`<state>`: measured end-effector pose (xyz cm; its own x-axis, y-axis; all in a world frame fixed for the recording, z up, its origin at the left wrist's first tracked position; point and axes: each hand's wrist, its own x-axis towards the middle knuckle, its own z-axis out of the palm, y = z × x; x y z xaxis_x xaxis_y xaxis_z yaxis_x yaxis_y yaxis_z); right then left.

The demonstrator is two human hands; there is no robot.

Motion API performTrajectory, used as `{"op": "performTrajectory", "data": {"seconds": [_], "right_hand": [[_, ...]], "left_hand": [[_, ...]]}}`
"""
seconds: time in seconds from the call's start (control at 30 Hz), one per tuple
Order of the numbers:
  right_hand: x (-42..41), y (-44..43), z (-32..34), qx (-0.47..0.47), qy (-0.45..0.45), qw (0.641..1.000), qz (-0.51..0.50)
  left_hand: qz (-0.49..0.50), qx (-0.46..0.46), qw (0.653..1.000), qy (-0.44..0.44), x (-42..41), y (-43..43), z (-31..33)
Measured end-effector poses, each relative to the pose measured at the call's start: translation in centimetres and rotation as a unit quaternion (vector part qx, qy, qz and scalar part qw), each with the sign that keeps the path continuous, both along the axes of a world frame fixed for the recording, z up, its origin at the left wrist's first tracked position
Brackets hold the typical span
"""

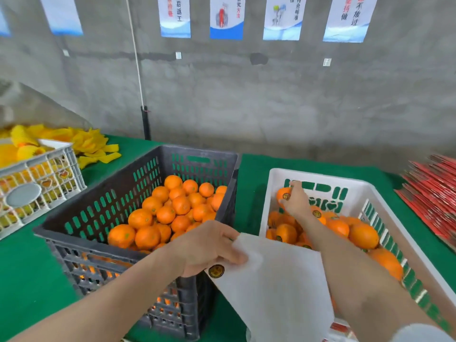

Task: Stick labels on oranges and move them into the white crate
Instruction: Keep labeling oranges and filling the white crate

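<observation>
My right hand [297,201] grips a labelled orange [281,195] inside the white crate [318,175], near its far left corner, above several labelled oranges [362,235]. My left hand [209,248] pinches the white label backing sheet [274,285] at its upper left corner; one round dark-and-gold label [216,271] remains on the sheet by my thumb. The dark grey crate [138,169] to the left holds several unlabelled oranges [172,208].
A white lattice crate [37,178] with yellow foam nets [93,144] sits at the far left on the green table [24,267]. A stack of red sheets [434,191] lies at the right edge. A concrete wall rises behind.
</observation>
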<state>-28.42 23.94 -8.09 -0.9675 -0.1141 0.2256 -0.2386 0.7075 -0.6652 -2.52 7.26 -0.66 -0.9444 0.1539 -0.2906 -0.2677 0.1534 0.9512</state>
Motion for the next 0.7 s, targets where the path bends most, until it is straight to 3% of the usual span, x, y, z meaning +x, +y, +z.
{"op": "performTrajectory", "data": {"seconds": [0.2,0.37,0.47,0.57,0.7], "right_hand": [[-1.8,0.2,-1.0,0.175,-0.042,0.983,0.049],[0.2,0.8,3.9,0.129,-0.006,0.988,0.082],[5.2,1.1,7.6,0.008,0.114,0.989,0.093],[13.7,1.2,9.4,-0.120,0.241,0.946,0.179],[21.7,1.1,8.0,-0.063,0.281,0.923,0.254]], "left_hand": [[0.071,0.007,0.997,-0.030,-1.5,-0.5,0.3],[0.121,-0.001,0.992,-0.018,-2.3,0.1,0.4],[0.168,0.021,0.985,-0.006,-2.8,1.0,0.5],[0.211,0.058,0.976,0.008,-2.8,2.2,0.7],[0.256,0.098,0.961,0.025,-2.1,3.9,0.7]]}}
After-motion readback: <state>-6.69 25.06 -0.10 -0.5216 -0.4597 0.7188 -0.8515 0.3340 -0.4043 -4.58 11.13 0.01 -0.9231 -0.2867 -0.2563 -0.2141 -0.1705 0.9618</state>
